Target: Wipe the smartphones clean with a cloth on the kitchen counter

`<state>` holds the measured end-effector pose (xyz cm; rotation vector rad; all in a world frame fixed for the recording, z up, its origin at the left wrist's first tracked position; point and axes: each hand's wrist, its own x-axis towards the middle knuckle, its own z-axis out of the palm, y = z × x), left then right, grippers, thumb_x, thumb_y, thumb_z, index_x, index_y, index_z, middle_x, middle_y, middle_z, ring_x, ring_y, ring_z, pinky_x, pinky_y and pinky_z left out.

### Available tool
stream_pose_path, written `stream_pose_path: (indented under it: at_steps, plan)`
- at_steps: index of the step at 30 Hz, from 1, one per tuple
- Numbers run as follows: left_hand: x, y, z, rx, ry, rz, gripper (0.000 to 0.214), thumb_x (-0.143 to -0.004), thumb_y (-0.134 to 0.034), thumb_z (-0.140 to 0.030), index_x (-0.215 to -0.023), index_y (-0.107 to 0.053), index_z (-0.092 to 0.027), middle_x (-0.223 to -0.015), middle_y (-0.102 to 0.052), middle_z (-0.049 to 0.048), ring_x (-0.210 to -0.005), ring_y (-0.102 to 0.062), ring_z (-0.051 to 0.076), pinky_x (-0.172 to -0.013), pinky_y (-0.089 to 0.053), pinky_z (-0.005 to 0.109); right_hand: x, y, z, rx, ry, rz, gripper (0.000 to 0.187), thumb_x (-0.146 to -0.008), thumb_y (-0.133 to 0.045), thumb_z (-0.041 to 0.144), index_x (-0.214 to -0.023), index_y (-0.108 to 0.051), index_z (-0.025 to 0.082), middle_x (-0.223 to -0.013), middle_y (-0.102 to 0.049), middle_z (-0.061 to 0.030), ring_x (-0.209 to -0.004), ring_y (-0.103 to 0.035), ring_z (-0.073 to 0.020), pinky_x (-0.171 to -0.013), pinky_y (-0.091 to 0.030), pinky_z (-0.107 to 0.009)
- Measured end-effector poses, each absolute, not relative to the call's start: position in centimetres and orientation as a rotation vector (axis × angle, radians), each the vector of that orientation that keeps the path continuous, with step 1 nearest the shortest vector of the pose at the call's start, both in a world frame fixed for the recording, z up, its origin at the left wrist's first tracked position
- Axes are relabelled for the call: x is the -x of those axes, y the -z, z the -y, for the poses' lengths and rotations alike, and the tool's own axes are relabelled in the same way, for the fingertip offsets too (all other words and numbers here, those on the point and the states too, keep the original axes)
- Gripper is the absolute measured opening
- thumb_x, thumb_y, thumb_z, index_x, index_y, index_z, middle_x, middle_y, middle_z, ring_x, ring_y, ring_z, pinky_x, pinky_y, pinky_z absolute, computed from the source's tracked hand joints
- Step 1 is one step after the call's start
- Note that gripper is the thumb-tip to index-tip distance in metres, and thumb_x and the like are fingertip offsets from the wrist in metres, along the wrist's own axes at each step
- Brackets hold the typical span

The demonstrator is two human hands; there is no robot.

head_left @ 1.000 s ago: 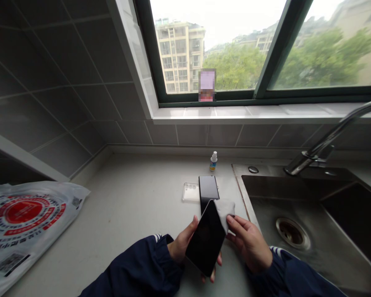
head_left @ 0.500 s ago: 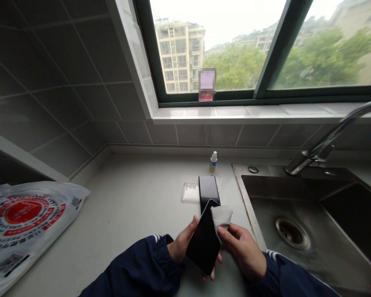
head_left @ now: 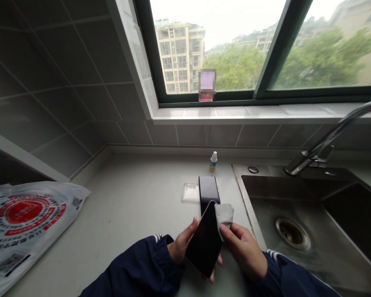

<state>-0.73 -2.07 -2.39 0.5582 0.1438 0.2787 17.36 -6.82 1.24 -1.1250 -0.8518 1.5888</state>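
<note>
My left hand [head_left: 182, 243] holds a black smartphone [head_left: 205, 241] tilted up, its dark screen facing right, with fingertips showing beneath it. My right hand [head_left: 243, 249] pinches a small grey cloth [head_left: 224, 218] against the phone's upper right edge. Just beyond the held phone, a second black smartphone [head_left: 208, 189] lies flat on the counter, its near end hidden behind the held one. To its left lies a transparent phone case [head_left: 191, 192]. A small white-capped bottle [head_left: 213, 161] stands behind them.
A stainless steel sink [head_left: 250, 183] with a drain and tall faucet [head_left: 320, 150] lies right of my hands. A white plastic bag [head_left: 24, 218] with a red print lies on the left of the pale countertop [head_left: 126, 198]. Tiled wall and a window stand behind.
Over the last second, the cloth has slid down and left along the phone's edge, and my right hand has moved left with it. The held phone now stands slightly more upright.
</note>
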Motion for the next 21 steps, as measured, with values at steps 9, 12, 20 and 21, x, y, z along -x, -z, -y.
stream_pose_path:
  at_steps: [9,12,20,21]
  plan:
    - [0.7,1.6,2.0,-0.588,-0.281,-0.162,0.087,-0.085,-0.015,-0.076,-0.117,-0.058,-0.007,-0.092,-0.067,0.0166,-0.061,-0.069,0.025,-0.048,-0.048,0.029,-17.5,-1.4,7.0,1.083,-1.671,1.036,0.04,-0.088,-0.062,0.051,-0.082,-0.067,0.012,-0.055,-0.064,-0.0028,-0.053,-0.062,-0.017,-0.061,-0.048,-0.029]
    - [0.7,1.0,1.9,-0.57,-0.272,-0.122,0.086,-0.086,-0.014,-0.075,-0.117,-0.057,-0.007,-0.091,-0.068,0.0177,-0.062,-0.069,0.025,-0.048,-0.048,0.03,-17.8,-1.3,7.0,1.125,-1.6,1.013,0.041,-0.088,-0.061,0.052,-0.085,-0.07,0.012,-0.071,-0.072,-0.0075,-0.068,-0.067,-0.0198,-0.073,-0.049,-0.031]
    - [1.0,0.6,2.0,-0.528,-0.206,-0.089,0.086,-0.085,-0.01,-0.076,-0.127,-0.05,-0.012,-0.091,-0.068,0.0173,-0.061,-0.069,0.028,-0.051,-0.046,0.033,-18.8,-1.7,6.5,1.17,-1.483,0.917,0.041,-0.088,-0.062,0.052,-0.094,-0.072,0.013,-0.091,-0.074,-0.01,-0.088,-0.067,-0.0233,-0.082,-0.048,-0.031]
    - [0.9,0.8,2.0,-0.529,-0.208,-0.096,0.086,-0.085,-0.01,-0.076,-0.128,-0.05,-0.012,-0.092,-0.068,0.0172,-0.061,-0.069,0.028,-0.051,-0.047,0.033,-18.7,-1.8,6.5,1.196,-1.473,0.936,0.04,-0.087,-0.063,0.052,-0.091,-0.072,0.013,-0.089,-0.074,-0.0094,-0.086,-0.068,-0.0226,-0.08,-0.048,-0.03]
